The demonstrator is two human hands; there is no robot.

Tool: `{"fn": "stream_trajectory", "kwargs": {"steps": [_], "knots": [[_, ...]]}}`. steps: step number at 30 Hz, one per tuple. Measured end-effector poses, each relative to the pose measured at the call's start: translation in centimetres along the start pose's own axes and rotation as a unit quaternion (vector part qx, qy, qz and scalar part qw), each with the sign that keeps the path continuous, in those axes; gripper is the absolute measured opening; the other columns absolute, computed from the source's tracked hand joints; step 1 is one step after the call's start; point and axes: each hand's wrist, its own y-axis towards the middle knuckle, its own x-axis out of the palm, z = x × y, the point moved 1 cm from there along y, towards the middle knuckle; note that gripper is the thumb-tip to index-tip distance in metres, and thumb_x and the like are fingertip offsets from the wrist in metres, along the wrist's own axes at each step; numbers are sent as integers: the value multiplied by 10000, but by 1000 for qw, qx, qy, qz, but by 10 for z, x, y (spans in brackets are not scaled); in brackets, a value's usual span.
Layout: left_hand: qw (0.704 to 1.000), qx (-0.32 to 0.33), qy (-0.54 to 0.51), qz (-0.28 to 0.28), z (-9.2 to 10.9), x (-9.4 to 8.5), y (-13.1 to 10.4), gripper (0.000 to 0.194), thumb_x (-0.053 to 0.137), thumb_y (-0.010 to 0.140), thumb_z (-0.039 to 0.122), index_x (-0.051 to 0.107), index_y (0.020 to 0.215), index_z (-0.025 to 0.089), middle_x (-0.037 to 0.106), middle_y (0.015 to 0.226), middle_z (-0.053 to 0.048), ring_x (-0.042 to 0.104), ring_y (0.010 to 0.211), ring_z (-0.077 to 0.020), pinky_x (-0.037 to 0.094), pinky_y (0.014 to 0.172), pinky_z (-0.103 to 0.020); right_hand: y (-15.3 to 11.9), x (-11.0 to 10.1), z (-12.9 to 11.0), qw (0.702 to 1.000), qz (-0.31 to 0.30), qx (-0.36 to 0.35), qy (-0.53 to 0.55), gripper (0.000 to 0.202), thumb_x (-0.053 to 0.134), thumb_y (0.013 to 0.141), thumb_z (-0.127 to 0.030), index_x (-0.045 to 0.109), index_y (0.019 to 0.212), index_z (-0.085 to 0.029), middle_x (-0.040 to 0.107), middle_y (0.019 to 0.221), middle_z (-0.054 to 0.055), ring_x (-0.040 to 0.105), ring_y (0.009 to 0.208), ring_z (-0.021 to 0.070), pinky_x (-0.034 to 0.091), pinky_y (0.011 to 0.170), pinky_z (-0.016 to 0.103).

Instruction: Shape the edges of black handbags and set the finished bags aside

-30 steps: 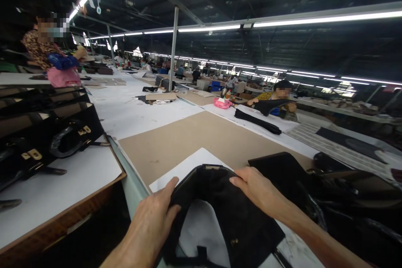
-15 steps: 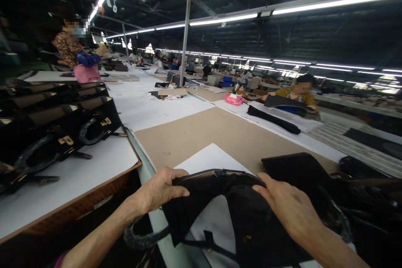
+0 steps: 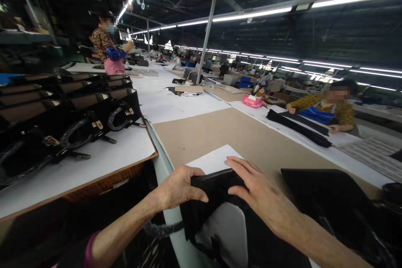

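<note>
The left hand has the top edge of a black bag pinched, thumb on the near face and fingers curled over behind. The right hand lies along the same edge, close to the left, its fingers extended and thumb parted from them; whether it grips firmly cannot be told. The bag is at the near side of the table, below both hands, with a pale area showing inside its dark outline. A plastic-wrapped handle curves out beneath the left forearm.

Just beyond the bag, a white sheet lies on a broad tan board. To the right rests a black panel, apart from the right hand. On the left, rows of black handbags with gold-coloured clasps stand on white paper. Farther back, a pink container sits near black strips, where a co-worker in a yellow patterned top has both hands. Another person, in a pink apron, stands at far left.
</note>
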Motion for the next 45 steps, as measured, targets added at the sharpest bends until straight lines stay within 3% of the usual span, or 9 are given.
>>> {"fn": "stream_trajectory", "kwargs": {"steps": [5,9,13,17,24,27,31,36,45], "knots": [[998,0,-59,-14,-3,-3,0,282,716,585,283,616,795,124,525,639,44,448,592,-96,322,511,-176,10,3,5,989,-28,62,129,335,506,796,-261,538,1130,-260,527,1222,22,481,1110,185,371,960,331],[998,58,-35,5,0,-4,-2,306,612,712,408,623,793,113,508,681,20,436,649,-107,327,564,-188,12,0,8,974,-35,130,184,277,504,793,-295,587,1053,-249,618,1095,9,547,1014,187,396,906,313],[996,78,22,29,8,-4,-4,347,469,810,428,600,732,117,483,692,13,413,669,-107,327,592,-191,11,-3,6,971,-44,142,185,274,507,791,-318,607,1037,-248,641,1061,0,566,984,189,399,882,303],[998,34,44,38,11,-3,-3,339,461,806,404,554,645,120,437,649,24,372,613,-94,311,555,-193,11,-5,5,970,-52,143,188,269,500,791,-323,614,1029,-267,641,1056,-11,571,958,183,404,854,290],[988,45,146,25,18,-3,-1,326,384,844,348,537,648,136,433,611,34,376,572,-85,305,524,-187,12,-7,7,974,-50,120,187,245,509,777,-285,612,1000,-275,655,948,-23,572,869,160,399,788,257],[968,66,240,29,27,0,-1,299,341,862,318,597,812,173,533,655,15,474,616,-111,351,565,-193,12,-3,9,978,-39,121,168,220,503,785,-265,611,976,-274,658,923,-31,575,852,153,394,780,252],[919,65,384,65,36,6,5,278,358,860,295,591,1000,237,632,725,-23,588,694,-169,390,623,-228,11,3,13,985,-30,115,125,245,498,791,-213,594,1010,-266,641,989,-13,562,912,159,382,812,259],[868,58,488,72,39,14,11,273,347,876,317,610,909,250,642,668,-32,616,645,-195,373,553,-234,8,5,18,992,-38,110,55,145,492,807,-187,591,899,-241,634,862,-3,571,815,153,389,725,241],[844,63,526,87,38,20,12,279,316,889,319,583,854,247,640,670,-27,620,641,-202,332,522,-238,3,2,18,994,-33,88,-65,147,458,860,-251,584,792,-220,624,743,-7,572,685,142,323,583,238]]}}
